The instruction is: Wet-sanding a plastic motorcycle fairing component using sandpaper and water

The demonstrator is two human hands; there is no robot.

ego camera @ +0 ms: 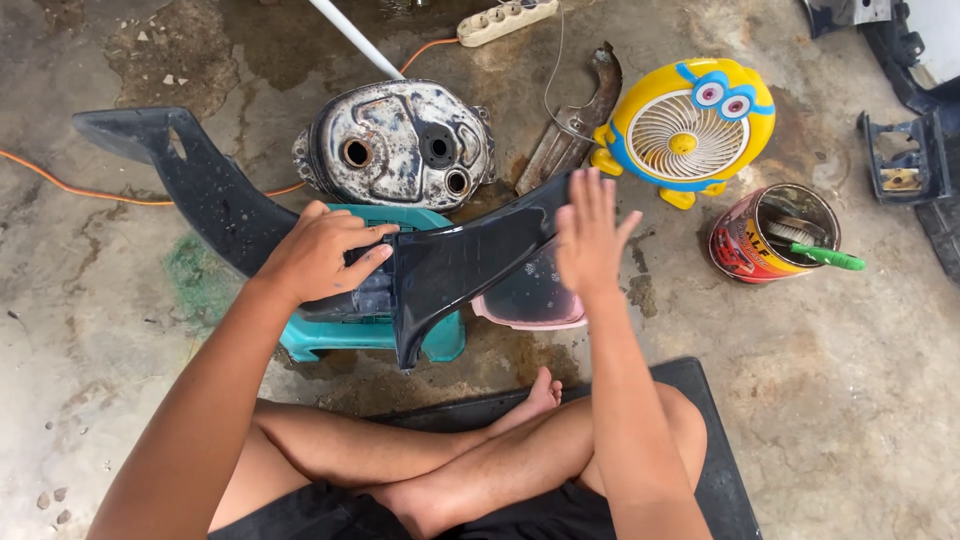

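Panel status: long black plastic fairing panel [470, 255] lies across the top of the teal stool [330, 335], one end running past the stool's left edge toward the far-left floor, the other end at the stool's right edge over the pink basin [530, 310]. Your left hand [320, 255] is curled down on the middle of the panel, fingers closed over its upper edge, pinning it to the stool. Your right hand [590, 235] is flat and open, fingers straight, palm against the panel's right end, gripping nothing.

Handling, my read: thin moulded plastic, so light, a bit springy, glossy and looks wet, so likely slippery. Long overhang will lever and twist if you lift one end. Take it near the middle over the stool, thumb under the folded edge, second hand at the narrow neck. Avoid the thin tips; they could crack.

Beyond the stool's far edge: rusty metal tank [400, 145], yellow desk fan [690, 120], paint tin [775, 235] with brush.
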